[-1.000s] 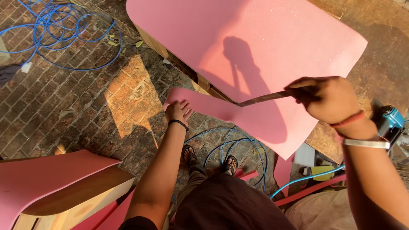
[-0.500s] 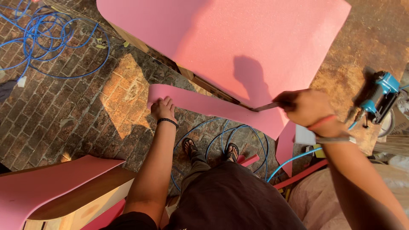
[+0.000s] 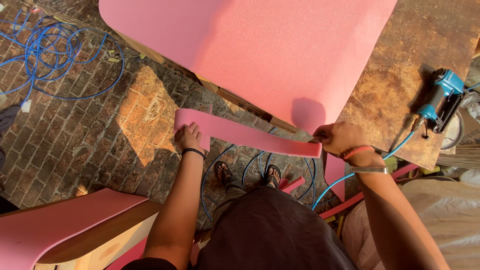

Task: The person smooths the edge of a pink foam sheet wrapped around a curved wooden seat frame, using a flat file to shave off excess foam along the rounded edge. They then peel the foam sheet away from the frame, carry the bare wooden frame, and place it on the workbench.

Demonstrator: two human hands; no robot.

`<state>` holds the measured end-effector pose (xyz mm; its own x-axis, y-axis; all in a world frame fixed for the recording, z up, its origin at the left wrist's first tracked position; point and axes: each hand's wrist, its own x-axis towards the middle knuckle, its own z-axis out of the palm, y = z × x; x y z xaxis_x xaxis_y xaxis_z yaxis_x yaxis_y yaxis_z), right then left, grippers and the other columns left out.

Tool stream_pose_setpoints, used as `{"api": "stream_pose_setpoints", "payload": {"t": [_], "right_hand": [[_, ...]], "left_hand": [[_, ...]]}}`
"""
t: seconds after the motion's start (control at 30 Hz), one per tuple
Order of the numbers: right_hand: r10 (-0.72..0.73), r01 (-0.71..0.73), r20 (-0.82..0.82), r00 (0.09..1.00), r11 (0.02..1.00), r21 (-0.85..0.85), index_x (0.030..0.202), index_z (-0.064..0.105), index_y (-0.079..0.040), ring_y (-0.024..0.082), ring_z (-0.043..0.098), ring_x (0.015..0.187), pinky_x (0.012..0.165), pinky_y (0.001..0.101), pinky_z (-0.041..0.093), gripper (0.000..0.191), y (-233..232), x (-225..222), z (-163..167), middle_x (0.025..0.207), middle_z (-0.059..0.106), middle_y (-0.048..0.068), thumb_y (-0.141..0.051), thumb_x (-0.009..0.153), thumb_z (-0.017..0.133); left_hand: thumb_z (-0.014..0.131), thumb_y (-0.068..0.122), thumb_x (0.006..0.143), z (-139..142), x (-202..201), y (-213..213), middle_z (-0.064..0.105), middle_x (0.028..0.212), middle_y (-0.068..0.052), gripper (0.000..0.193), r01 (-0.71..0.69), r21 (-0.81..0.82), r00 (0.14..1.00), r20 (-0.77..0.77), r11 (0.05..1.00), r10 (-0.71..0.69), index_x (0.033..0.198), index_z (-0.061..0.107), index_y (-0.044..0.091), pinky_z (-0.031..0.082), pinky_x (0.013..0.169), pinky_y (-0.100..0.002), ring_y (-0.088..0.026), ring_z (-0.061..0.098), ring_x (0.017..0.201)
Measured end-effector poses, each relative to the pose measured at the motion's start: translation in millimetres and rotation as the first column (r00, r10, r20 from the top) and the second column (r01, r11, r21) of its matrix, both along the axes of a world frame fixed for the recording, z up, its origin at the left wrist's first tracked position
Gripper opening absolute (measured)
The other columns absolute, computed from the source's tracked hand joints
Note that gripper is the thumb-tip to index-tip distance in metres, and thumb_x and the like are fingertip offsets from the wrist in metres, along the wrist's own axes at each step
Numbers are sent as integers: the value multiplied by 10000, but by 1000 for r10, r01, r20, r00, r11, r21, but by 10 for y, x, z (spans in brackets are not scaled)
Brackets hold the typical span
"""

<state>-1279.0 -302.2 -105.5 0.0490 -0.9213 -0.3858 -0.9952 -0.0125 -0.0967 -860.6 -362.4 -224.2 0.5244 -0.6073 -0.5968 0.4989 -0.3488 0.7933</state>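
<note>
A large pink foam sheet [image 3: 260,50] lies over a wooden board on the worktable. A long pink strip [image 3: 240,134] hangs off its near edge. My left hand [image 3: 187,137] grips the strip's free left end and holds it out taut. My right hand [image 3: 337,137] is closed around a small cutting tool at the sheet's edge, where the strip joins the sheet; the blade itself is hidden by my fingers. My sandalled feet [image 3: 272,175] stand on the brick floor below.
A blue pneumatic stapler [image 3: 440,100] lies on the brown tabletop [image 3: 400,60] at right, its blue hose [image 3: 340,180] running down to the floor. More blue hose [image 3: 55,55] is coiled at the upper left. A pink-covered wooden piece [image 3: 65,230] sits at lower left. Pink offcuts [image 3: 295,184] lie by my feet.
My right hand has slid leftward and nearer along the sheet's edge, and the freed strip is longer. My left hand still holds the strip's end.
</note>
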Motion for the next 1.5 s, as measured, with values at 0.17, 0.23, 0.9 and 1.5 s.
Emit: {"api": "stream_pose_setpoints", "payload": {"t": [0.17, 0.23, 0.9, 1.5], "right_hand": [[-204, 200, 222, 953, 979, 41, 1060, 809, -331, 263, 757, 840, 776, 420, 597, 241, 146, -289, -345, 886, 795, 27, -385, 875, 665], [-213, 190, 171, 962, 971, 143, 1065, 818, -322, 268, 750, 852, 795, 406, 586, 264, 196, -317, -405, 915, 794, 17, -369, 833, 699], [-304, 299, 949, -87, 900, 316, 1150, 704, 55, 170, 633, 669, 586, 281, 496, 204, -810, 1935, -229, 837, 697, 110, -39, 1010, 590], [-159, 648, 923, -352, 670, 362, 1224, 650, 39, 212, 667, 716, 684, 317, 559, 239, -945, 2421, 66, 914, 706, 145, -69, 1032, 558]], "left_hand": [[429, 229, 1062, -35, 55, 21, 628, 1360, -275, 478, -56, -27, 998, 38, 998, 57, 1428, 366, -72, 545, 1081, -467, -378, 641, 1274], [424, 268, 1082, -39, 105, 7, 661, 1361, -273, 511, -48, -42, 994, 101, 998, 52, 1388, 489, -136, 555, 1085, -462, -366, 656, 1279], [703, 132, 897, -38, 1602, 140, 655, 1085, -154, 200, -132, 164, 976, 195, 978, 99, 983, 564, 17, 656, 860, -428, -317, 709, 1035], [699, 234, 887, -331, 2046, -237, 609, 1412, -131, 463, 275, 41, 875, 402, 961, -268, 1319, 607, 91, 507, 1031, -431, -285, 589, 1300]]}}
